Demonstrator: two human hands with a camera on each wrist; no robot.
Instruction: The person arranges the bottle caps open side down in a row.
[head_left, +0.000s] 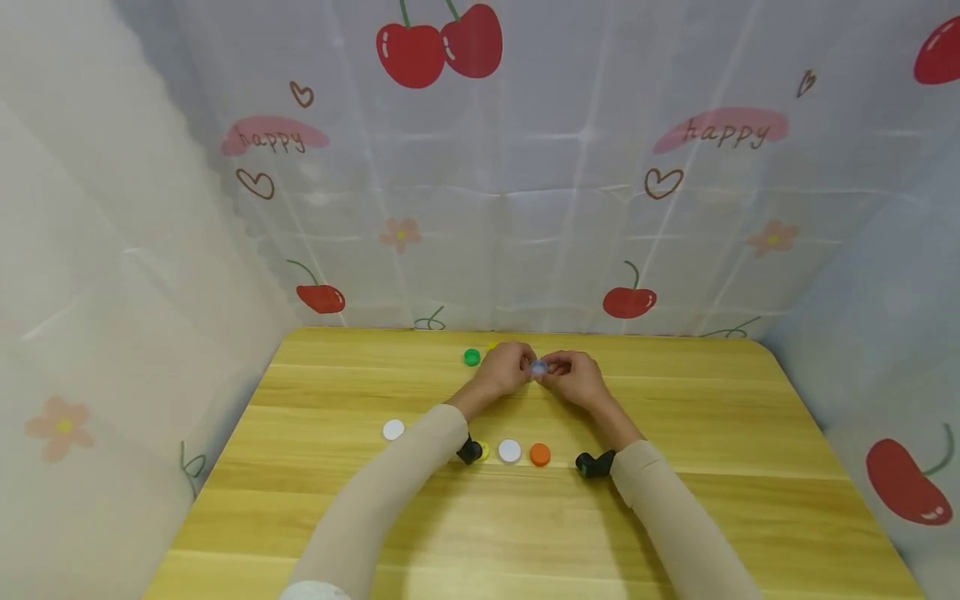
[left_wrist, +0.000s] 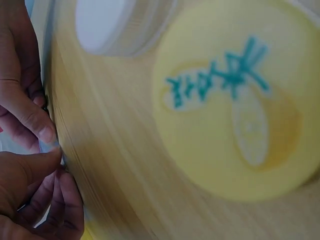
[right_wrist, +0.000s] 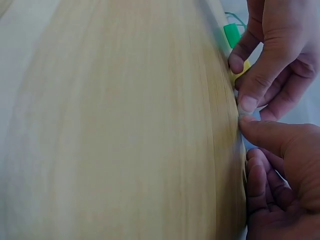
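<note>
Near the back of the table, both hands meet at a small pale blue cap (head_left: 539, 367), which looks like a bottle cap. My left hand (head_left: 506, 368) pinches it from the left between thumb and fingers. From the right, my right hand (head_left: 576, 379) pinches the same cap, the two thumb tips almost touching in the wrist views. Much of the cap is covered by fingertips. Just left of the left hand lie a green cap (head_left: 472, 357) and a yellow cap (head_left: 492, 346), the latter partly hidden behind that hand.
Nearer the front lie a white round lid (head_left: 510, 452), an orange cap (head_left: 540, 454) and a printed yellow lid (left_wrist: 215, 145), half hidden in the head view by the left wrist's black camera (head_left: 470, 451). Another white lid (head_left: 393, 429) sits farther left. A cherry-print curtain (head_left: 495, 208) borders the wooden table (head_left: 690, 417).
</note>
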